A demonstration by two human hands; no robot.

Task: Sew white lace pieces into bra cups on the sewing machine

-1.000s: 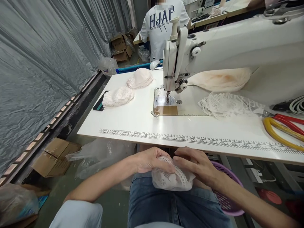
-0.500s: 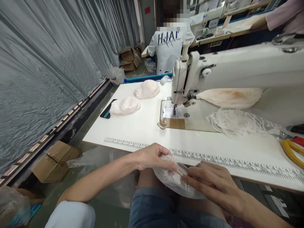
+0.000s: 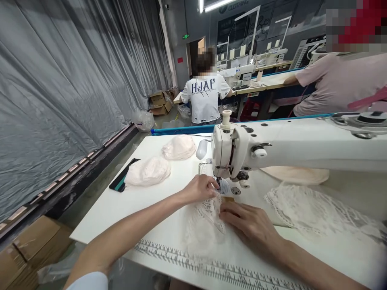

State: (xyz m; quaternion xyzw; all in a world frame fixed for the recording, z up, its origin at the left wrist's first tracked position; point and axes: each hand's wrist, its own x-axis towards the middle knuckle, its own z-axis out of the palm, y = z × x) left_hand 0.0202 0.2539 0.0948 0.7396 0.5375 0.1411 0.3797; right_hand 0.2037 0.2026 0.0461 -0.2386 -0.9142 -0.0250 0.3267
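A white lace piece [image 3: 204,231] lies on the sewing table, its upper end close to the needle area of the sewing machine [image 3: 231,151]. My left hand [image 3: 199,188] pinches that upper end just in front of the presser foot, fingers bent and closed. On the other side, my right hand [image 3: 249,221] has its thumb and fingers closed at the lace's right edge, palm low over the table. The exact stitch point is partly hidden behind my left fingers. The lace's lower part spreads over the printed ruler strip [image 3: 169,251].
Two stacks of pale lace cups, a nearer stack [image 3: 148,171] and a farther stack [image 3: 179,147], sit at left, the nearer on a dark phone-like slab [image 3: 121,181]. More white lace [image 3: 305,205] lies right of the needle. Beyond are a person in white [image 3: 205,96] and another in pink [image 3: 344,80].
Both hands have carried the lace piece up from above my lap onto the table, up to the machine's needle. The view has tilted upward.
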